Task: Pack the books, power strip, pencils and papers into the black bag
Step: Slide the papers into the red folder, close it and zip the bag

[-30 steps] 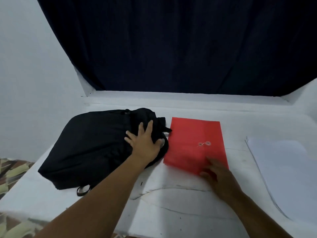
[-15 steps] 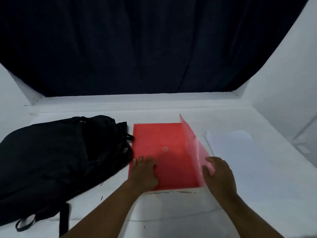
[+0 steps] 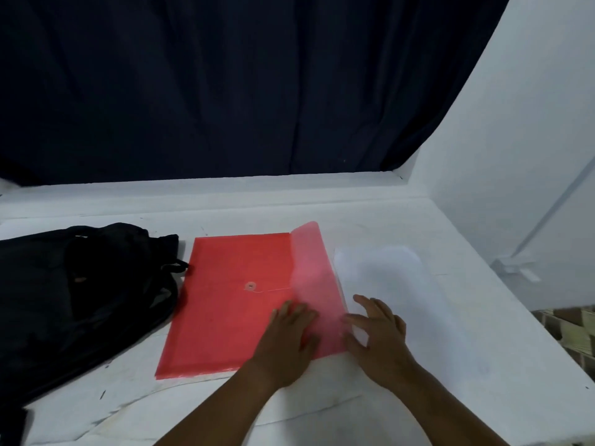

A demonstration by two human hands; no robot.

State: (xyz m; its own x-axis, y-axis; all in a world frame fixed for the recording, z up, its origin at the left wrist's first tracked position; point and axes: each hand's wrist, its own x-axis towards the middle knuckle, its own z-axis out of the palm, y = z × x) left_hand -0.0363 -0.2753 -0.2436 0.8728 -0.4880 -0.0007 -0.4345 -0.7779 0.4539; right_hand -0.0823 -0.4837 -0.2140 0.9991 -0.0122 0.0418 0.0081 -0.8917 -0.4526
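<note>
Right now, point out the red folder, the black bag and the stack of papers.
red folder [image 3: 231, 300]: head view, on its front cover.
black bag [image 3: 64, 300]: head view, on its fabric body.
stack of papers [image 3: 402, 284]: head view, on the top sheet.

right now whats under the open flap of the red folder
The flap of the red folder lies open to the right over the white table, its edge reaching the white papers. Whether it overlaps them is unclear.

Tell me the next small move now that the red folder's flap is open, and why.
Probably slide the right hand onto the white papers and draw them toward the red folder. Its flap lies open beside the stack, the left hand presses the folder flat, and the papers are still outside.
</note>
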